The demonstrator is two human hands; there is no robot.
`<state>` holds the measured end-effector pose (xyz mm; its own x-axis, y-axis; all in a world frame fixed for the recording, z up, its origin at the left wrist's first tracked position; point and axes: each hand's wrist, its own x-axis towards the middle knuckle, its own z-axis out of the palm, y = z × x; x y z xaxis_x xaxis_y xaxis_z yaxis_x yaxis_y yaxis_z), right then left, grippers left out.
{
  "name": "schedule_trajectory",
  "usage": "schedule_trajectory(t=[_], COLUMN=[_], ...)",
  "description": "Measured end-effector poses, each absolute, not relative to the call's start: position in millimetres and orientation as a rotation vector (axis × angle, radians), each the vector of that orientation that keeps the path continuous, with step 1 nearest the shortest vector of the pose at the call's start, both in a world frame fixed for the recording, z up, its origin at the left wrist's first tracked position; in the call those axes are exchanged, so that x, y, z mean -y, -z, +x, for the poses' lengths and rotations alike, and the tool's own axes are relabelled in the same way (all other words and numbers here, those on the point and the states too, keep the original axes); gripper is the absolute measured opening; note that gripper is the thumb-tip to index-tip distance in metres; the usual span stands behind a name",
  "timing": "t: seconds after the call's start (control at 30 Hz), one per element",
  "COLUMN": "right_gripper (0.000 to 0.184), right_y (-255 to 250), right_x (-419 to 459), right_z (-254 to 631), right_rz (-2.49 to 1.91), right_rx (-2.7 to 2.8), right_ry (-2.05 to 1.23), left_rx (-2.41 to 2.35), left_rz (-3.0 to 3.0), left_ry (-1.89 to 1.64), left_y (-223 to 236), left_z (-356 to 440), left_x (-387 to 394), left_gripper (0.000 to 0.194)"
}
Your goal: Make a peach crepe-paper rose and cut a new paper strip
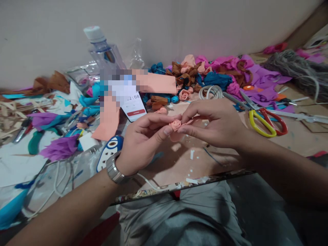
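A small pink paper rose (175,124) sits between both hands above the work board (179,164). My left hand (143,140), with a metal watch on its wrist, pinches the rose from the left with thumb and fingertips. My right hand (215,123) pinches it from the right, and a bit of the pink paper strip trails under its fingers. Both hands are closed on the rose.
Yellow and red scissors (266,121) lie to the right. A heap of purple, teal, brown and pink paper roses (205,77) lies behind. A phone (133,106), a pink paper strip (156,83), a water bottle (104,51), a grey yarn bundle (294,68) and a white cable (58,181) surround the hands.
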<state>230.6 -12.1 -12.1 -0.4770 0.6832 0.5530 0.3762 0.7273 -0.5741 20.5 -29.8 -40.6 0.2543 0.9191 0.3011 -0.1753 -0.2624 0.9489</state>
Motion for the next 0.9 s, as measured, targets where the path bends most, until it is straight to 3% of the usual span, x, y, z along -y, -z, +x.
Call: schedule_trajectory(t=[0.3, 0.5, 0.9], right_gripper=[0.021, 0.029, 0.022], right_y=[13.3, 12.9, 14.4], right_x=[11.1, 10.2, 10.8], right_z=[231.1, 231.0, 232.3], right_rz=[-0.829, -0.783, -0.813], right_rx=[2.134, 2.136, 2.128], right_ry=[-0.454, -0.434, -0.463], left_rx=[-0.752, -0.813, -0.815], left_rz=[1.531, 1.678, 1.785], left_ry=[-1.190, -1.262, -1.260], left_y=[40.8, 38.8, 38.2], left_z=[16.1, 18.6, 16.9], left_x=[29.8, 31.8, 30.0], left_gripper=[0.035, 0.026, 0.022])
